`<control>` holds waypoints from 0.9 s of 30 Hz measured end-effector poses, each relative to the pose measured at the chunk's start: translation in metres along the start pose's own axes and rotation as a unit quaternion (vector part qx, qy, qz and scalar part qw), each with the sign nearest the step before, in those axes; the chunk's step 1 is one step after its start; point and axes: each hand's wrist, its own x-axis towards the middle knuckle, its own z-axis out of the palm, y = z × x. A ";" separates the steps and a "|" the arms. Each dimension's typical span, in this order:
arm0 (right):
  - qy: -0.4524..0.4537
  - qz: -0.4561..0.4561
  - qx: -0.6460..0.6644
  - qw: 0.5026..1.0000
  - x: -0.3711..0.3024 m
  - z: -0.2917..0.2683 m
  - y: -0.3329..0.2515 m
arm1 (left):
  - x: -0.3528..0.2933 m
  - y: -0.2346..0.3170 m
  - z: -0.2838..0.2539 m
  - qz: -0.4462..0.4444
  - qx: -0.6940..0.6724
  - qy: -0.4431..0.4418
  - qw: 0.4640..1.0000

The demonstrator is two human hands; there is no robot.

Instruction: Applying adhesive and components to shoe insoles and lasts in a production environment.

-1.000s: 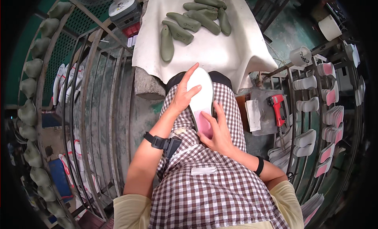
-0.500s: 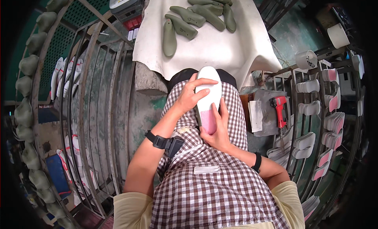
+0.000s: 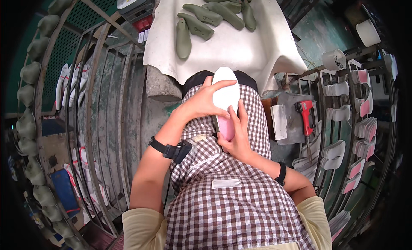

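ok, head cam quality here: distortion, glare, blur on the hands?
Head view: strong fisheye, the metal rack bars bow toward the rim, and the corners go black. Light is soft and even; the white cloth is bright but keeps its folds. Left hand and right hand on the white and pink insole are sharp, no motion blur.

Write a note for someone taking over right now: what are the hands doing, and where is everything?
Left hand: laid over the white insole, fingers across its top.
Right hand: holding its pink heel end from below, over the checked apron.
Green shoe lasts lie on the white cloth ahead; more insoles sit on the rack at right, by a red stapler.
Done or left: cannot tell.
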 end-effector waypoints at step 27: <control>-0.215 -0.012 0.071 0.974 -0.020 -0.084 0.013 | 0.000 0.008 -0.001 -0.029 0.027 0.005 0.999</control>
